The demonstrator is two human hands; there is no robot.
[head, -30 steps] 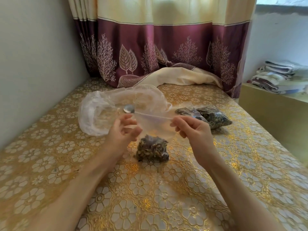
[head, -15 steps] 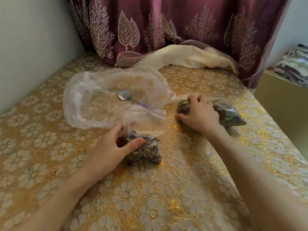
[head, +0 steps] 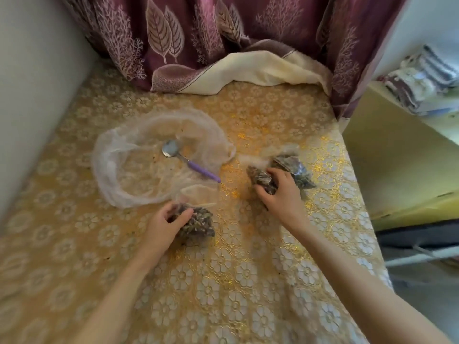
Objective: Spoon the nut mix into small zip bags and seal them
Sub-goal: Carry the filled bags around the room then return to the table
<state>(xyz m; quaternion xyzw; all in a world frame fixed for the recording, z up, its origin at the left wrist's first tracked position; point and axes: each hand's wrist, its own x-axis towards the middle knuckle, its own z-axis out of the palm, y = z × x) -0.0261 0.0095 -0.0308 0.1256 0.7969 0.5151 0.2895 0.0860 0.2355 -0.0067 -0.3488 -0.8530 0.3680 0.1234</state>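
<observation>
Left hand (head: 161,225) grips nut-filled bag (head: 198,224); right hand (head: 282,194) grips another (head: 262,178).

Gold floral tablecloth (head: 248,281), purple-handled spoon (head: 188,162)

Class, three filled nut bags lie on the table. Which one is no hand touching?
The far-right bag. The left hand grips the near bag, and the right hand grips the middle bag.

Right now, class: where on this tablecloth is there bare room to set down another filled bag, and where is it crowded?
Free: the near tablecloth between the forearms, and the far strip before the curtain. Crowded: the middle, where the large plastic bag, spoon, left hand and right hand with filled bags sit.
</observation>
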